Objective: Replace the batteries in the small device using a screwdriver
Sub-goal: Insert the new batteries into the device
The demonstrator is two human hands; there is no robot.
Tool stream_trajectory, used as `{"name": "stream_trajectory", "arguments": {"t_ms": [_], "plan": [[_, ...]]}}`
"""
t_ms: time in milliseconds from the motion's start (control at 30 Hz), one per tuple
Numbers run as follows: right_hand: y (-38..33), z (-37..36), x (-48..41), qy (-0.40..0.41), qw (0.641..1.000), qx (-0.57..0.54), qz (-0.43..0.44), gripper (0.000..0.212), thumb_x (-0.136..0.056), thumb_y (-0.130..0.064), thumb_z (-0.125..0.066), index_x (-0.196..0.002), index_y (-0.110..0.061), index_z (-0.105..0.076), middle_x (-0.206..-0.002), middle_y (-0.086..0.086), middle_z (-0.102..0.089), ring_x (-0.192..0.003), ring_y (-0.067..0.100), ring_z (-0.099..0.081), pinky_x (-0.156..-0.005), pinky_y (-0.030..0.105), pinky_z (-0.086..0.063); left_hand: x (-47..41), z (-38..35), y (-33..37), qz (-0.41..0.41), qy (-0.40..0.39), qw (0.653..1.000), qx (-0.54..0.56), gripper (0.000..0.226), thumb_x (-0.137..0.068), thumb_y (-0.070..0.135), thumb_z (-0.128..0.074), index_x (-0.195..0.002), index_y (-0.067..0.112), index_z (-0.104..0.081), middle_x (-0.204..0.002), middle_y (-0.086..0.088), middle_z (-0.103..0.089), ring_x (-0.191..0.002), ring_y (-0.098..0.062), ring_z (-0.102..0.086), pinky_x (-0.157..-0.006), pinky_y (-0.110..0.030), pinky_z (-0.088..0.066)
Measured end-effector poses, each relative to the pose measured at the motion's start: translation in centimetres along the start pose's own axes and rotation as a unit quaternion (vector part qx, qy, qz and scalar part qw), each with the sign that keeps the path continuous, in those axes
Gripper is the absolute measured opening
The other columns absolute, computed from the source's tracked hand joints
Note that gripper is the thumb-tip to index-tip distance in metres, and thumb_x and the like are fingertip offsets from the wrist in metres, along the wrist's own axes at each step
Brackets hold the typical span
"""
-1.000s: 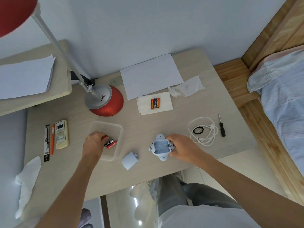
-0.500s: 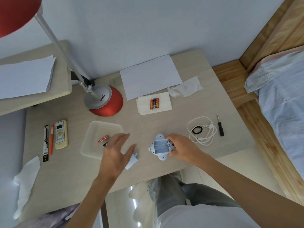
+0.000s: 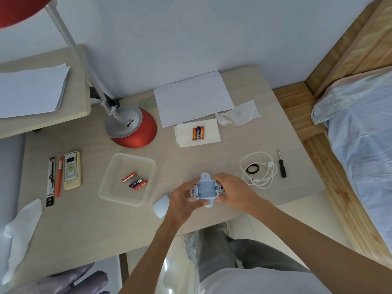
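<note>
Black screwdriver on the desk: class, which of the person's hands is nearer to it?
Right. The right hand grips the device's right side, with the screwdriver lying beyond the white cable. The left hand holds the device's left side, farther away.

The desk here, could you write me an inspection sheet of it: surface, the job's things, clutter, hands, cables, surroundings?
Surface: pale wood desk, against a wall.
Job's things: small device, battery bay open and empty; three batteries in clear tray; three batteries on folded napkin; cover beside device; screwdriver lying unused.
Clutter: remote control, pens, paper sheet, crumpled tissues, black ring.
Hands: left hand and right hand both grip the device.
Cables: coiled white cable.
Surroundings: red desk lamp, bed to the right.
</note>
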State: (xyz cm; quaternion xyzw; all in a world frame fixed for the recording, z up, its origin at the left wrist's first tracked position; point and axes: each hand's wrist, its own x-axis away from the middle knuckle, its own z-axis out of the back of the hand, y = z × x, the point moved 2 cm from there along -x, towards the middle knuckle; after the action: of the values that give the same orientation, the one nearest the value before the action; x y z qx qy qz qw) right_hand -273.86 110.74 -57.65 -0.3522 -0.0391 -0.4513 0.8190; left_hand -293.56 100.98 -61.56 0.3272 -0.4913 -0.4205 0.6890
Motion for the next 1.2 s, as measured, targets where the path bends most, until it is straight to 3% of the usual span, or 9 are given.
{"name": "stream_trajectory", "arguments": {"t_ms": [167,267,400,467,567,633,700,933,1200], "plan": [[-0.8,1.8,-1.3,-0.063,0.998,0.014,0.016,0.040,-0.076,-0.032,-0.084,-0.110,-0.017,-0.068,-0.101,-0.002,-0.067,-0.088,0.018,-0.065,-0.076,0.036,-0.056,0.0,-0.7,-0.6,0.058,0.034,0.991,0.116,0.080,-0.065,0.002,-0.103,-0.138,0.017,-0.072,-0.126,-0.001,-0.080,-0.116,-0.019,-0.077,-0.099,-0.032,-0.063],[-0.8,3.9,-3.4,-0.094,0.994,-0.053,0.007,0.049,-0.073,-0.035,-0.092,-0.113,-0.015,-0.073,-0.107,-0.001,-0.071,-0.094,0.016,-0.068,-0.085,0.037,-0.058,-0.1,-0.8,-0.8,0.062,0.048,0.984,0.157,0.081,-0.064,-0.001,-0.102,-0.139,0.008,-0.072,-0.129,-0.004,-0.079,-0.119,-0.021,-0.076,-0.100,-0.033,-0.063],[-1.4,6.6,-8.8,0.036,0.994,-0.104,-0.016,0.047,-0.079,-0.029,-0.092,-0.121,-0.016,-0.076,-0.114,-0.003,-0.074,-0.093,0.013,-0.072,-0.093,0.040,-0.060,-0.1,-0.7,-0.6,0.079,0.060,0.980,0.171,0.086,-0.062,-0.001,-0.103,-0.141,0.008,-0.071,-0.128,-0.002,-0.079,-0.118,-0.022,-0.076,-0.098,-0.029,-0.063],[-2.1,7.3,-11.9,0.087,0.994,-0.063,-0.010,0.043,-0.080,-0.028,-0.088,-0.120,-0.020,-0.075,-0.111,-0.002,-0.073,-0.094,0.018,-0.070,-0.091,0.044,-0.059,0.1,-0.7,-0.7,0.079,0.072,0.982,0.156,0.087,-0.061,0.004,-0.105,-0.141,0.013,-0.072,-0.125,0.001,-0.080,-0.115,-0.019,-0.077,-0.094,-0.025,-0.062],[-2.9,7.8,-15.6,0.130,0.991,0.018,0.000,0.054,-0.080,-0.034,-0.086,-0.130,-0.022,-0.071,-0.120,0.000,-0.069,-0.115,0.023,-0.062,-0.092,0.044,-0.055,0.5,-0.3,-1.2,0.086,0.089,0.980,0.154,0.091,-0.055,0.018,-0.108,-0.139,0.020,-0.074,-0.123,0.004,-0.081,-0.113,-0.018,-0.077,-0.096,-0.032,-0.064],[-3.0,7.8,-17.3,0.138,0.988,0.066,0.003,0.065,-0.077,-0.038,-0.089,-0.135,-0.020,-0.068,-0.121,0.001,-0.064,-0.120,0.024,-0.054,-0.092,0.045,-0.054,0.8,0.0,-1.4,0.093,0.093,0.979,0.153,0.094,-0.052,0.025,-0.108,-0.139,0.021,-0.074,-0.123,0.006,-0.081,-0.112,-0.016,-0.078,-0.098,-0.037,-0.064],[-2.9,7.6,-18.5,0.140,0.983,0.116,0.009,0.068,-0.074,-0.044,-0.091,-0.134,-0.019,-0.069,-0.121,0.002,-0.061,-0.119,0.025,-0.049,-0.093,0.045,-0.054,1.1,0.2,-1.8,0.096,0.095,0.979,0.155,0.091,-0.056,0.018,-0.108,-0.140,0.017,-0.073,-0.125,0.004,-0.080,-0.112,-0.015,-0.078,-0.098,-0.039,-0.065],[-2.7,7.0,-19.8,0.116,0.978,0.171,0.020,0.060,-0.072,-0.050,-0.092,-0.115,-0.011,-0.077,-0.115,0.004,-0.059,-0.115,0.026,-0.049,-0.089,0.046,-0.055,1.6,0.0,-2.3,0.096,0.108,0.977,0.158,0.085,-0.062,0.013,-0.106,-0.140,0.016,-0.071,-0.132,0.000,-0.077,-0.118,-0.017,-0.075,-0.098,-0.037,-0.065],[-3.1,6.2,-18.8,0.151,0.976,0.151,0.045,0.058,-0.072,-0.035,-0.096,-0.120,-0.014,-0.070,-0.113,0.003,-0.067,-0.115,0.026,-0.055,-0.076,0.034,-0.046,1.6,0.1,-2.1,0.114,0.105,0.973,0.172,0.087,-0.062,0.009,-0.105,-0.141,0.014,-0.071,-0.131,0.001,-0.077,-0.114,-0.011,-0.077,-0.099,-0.042,-0.065]]}}
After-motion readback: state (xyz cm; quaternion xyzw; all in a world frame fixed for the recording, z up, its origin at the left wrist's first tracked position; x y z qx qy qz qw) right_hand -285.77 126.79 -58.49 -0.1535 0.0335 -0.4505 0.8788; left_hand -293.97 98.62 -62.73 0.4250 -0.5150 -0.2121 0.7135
